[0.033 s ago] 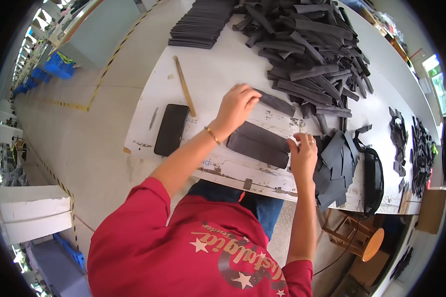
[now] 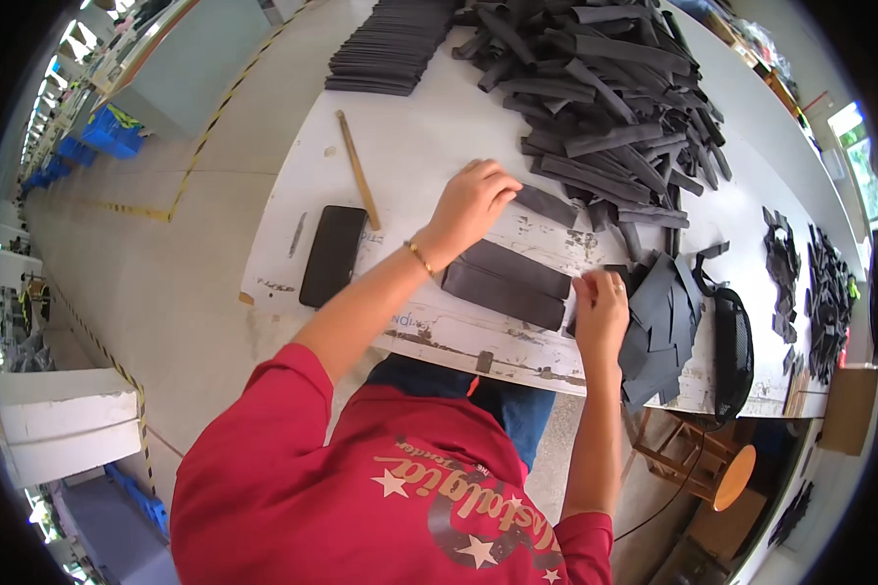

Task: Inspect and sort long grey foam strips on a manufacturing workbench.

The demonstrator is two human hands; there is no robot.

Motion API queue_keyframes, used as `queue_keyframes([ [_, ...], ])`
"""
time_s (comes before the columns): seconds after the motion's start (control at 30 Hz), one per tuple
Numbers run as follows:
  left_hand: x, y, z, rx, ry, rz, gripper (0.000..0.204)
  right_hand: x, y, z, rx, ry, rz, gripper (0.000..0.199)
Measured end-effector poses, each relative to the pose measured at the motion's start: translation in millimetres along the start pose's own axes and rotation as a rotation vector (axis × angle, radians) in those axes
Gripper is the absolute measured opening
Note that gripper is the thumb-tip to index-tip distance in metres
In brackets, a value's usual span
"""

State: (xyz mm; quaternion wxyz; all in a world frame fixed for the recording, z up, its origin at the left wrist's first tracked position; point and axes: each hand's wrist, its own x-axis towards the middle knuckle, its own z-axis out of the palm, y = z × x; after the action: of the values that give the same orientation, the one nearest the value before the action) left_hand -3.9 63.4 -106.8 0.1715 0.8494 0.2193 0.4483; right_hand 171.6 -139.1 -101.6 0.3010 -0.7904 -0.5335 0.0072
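Observation:
My left hand (image 2: 476, 200) is closed, its fingertips pinching the left end of a dark grey fabric strip (image 2: 548, 206) on the white table. Nearer to me lies a wider dark piece (image 2: 505, 283) with a lengthwise fold or seam down its middle. At the right end of that piece is my right hand (image 2: 603, 307), thumb and fingers drawn together. A bit of dark material shows just below its fingertips; whether they grip it is hidden. Right beside this hand lie flat dark pieces (image 2: 661, 327), overlapping in a loose pile.
A heap of dark strips (image 2: 615, 97) covers the far middle, left of which stands a neat dark stack (image 2: 390, 49). A black phone (image 2: 333, 255) and a wooden stick (image 2: 359, 171) lie at left. A black mesh object (image 2: 734, 341) sits at right, above a wooden stool (image 2: 722, 478).
My right hand's thumb and fingers have come closer together at the folded piece's right end. My left hand has barely moved and stays at the strip's end.

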Motion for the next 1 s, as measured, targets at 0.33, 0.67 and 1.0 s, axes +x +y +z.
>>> queue_keyframes([
  [0.33,28,10,66,0.178,-0.219,-0.551,0.026,-74,37,-55,-0.402,-0.175,-0.193,0.04],
  [0.67,3,10,40,-0.432,0.143,-0.723,0.02,-67,36,-58,-0.083,0.217,-0.209,0.033],
  [1.0,-11,55,10,-1.433,0.156,-1.234,0.021,-49,-45,-44,0.635,0.055,0.144,0.026],
])
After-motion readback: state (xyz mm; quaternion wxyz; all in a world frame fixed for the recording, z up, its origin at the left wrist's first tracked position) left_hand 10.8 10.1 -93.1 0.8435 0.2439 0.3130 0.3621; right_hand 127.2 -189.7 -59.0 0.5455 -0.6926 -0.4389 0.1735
